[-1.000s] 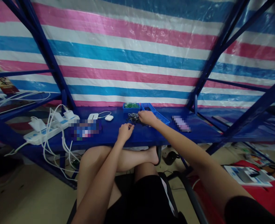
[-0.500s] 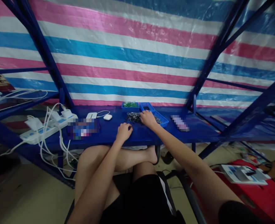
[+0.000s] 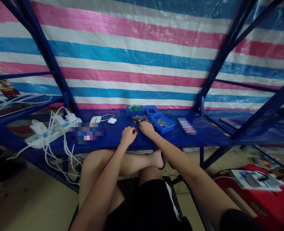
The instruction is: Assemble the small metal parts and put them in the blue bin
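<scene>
My left hand [image 3: 128, 136] rests at the front of the blue table with its fingers curled into a pinch. What they hold, if anything, is too small to make out. Just to its right, my right hand [image 3: 146, 129] reaches down at the near edge of a pile of small dark and silvery metal pieces [image 3: 139, 119]. Its fingers are bent together, and the tips are partly hidden. Beside the pile, a blue bin [image 3: 166, 129] holds slim silvery metal pieces. Behind stand a blue bin [image 3: 135, 113] of green pieces and another blue bin [image 3: 152, 107] with dark pieces.
On the blue table [image 3: 117, 141] lie a phone-like blurred item [image 3: 187, 126], another blurred item [image 3: 87, 132], and a small white case [image 3: 112, 121] on a cable. A white power strip [image 3: 51, 133] trails cables at left. Blue metal posts [image 3: 205, 86] frame both sides.
My right hand has moved left and toward me, from over the bin's edge to the near side of the pile, uncovering the right-hand bin. My left hand stays nearly still.
</scene>
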### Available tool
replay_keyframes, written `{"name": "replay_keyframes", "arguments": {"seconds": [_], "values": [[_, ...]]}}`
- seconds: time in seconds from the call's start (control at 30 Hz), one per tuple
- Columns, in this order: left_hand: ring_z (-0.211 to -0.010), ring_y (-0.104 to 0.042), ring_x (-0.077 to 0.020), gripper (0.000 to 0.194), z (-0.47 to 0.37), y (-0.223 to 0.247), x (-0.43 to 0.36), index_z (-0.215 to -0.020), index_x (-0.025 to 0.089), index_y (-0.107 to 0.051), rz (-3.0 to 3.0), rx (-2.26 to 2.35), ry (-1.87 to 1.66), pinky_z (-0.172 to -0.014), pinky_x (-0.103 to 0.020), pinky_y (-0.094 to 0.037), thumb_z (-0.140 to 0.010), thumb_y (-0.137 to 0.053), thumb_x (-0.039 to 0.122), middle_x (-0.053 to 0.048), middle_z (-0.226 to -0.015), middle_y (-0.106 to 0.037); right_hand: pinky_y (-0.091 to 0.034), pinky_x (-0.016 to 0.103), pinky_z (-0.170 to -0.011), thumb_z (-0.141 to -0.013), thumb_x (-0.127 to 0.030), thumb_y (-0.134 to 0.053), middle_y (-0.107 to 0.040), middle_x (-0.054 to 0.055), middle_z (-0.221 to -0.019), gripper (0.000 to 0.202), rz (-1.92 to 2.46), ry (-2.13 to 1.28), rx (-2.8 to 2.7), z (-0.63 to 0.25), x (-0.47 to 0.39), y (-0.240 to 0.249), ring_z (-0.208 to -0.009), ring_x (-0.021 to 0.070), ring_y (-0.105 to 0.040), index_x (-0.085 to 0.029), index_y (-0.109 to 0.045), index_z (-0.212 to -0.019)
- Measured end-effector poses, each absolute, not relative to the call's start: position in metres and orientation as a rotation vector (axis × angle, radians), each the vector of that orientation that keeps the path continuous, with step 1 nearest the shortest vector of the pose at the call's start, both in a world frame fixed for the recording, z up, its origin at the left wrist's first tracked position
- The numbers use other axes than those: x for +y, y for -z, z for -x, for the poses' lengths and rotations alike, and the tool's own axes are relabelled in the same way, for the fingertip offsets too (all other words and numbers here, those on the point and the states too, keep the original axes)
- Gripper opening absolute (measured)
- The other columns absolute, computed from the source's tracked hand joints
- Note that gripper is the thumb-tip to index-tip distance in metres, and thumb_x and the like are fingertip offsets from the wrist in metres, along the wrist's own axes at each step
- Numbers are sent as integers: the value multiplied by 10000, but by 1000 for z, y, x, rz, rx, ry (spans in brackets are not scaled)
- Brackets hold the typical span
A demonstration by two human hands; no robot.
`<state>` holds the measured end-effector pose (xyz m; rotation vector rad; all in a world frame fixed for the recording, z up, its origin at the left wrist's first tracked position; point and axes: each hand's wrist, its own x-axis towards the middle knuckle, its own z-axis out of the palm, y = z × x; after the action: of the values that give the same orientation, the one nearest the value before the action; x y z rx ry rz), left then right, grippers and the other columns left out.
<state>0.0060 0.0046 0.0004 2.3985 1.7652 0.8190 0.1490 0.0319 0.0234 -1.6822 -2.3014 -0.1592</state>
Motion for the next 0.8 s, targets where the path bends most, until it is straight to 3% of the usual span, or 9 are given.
{"name": "replay_keyframes", "arguments": {"seconds": [0.33, 0.8], "values": [[-913, -527, -227, 236, -6, -3, 2, -921, 224, -651, -2385, 1766, -817, -775, -326, -410, -818, -458, 312, -71, -945, -629, -408, 242, -773, -883, -290, -421, -598, 78, -948, 218, 1608, 75, -2186, -158, -1, -19, -905, 170, -555, -171, -593, -945], [-883, -536, -211, 264, -6, 5, 6, -872, 215, -662, -2478, 1495, -891, -804, -333, -409, -838, -429, 334, -53, -919, -645, -384, 228, -730, -842, -221, -497, -597, 47, -841, 133, 1308, -101, -2178, -166, 1, 4, -792, 137, -548, -172, -615, -880]]}}
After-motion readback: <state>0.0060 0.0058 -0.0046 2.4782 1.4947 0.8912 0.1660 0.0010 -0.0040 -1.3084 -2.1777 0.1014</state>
